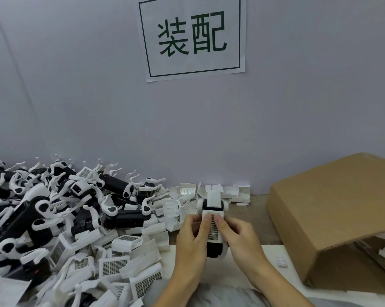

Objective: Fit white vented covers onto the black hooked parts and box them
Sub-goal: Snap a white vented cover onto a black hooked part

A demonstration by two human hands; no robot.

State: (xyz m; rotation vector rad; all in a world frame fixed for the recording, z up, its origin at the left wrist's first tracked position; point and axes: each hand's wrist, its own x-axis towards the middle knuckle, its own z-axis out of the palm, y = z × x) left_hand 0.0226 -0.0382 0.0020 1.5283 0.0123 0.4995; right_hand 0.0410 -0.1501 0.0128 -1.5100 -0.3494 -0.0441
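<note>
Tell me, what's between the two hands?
The head view shows a black hooked part with a white vented cover on top. The left hand and right hand grip it from either side, thumbs pressing the cover.

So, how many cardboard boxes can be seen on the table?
1. The cardboard box lies on its side at the right of the table, its opening facing the person, to the right of both hands. Another could be hidden beyond the frame edge.
</note>
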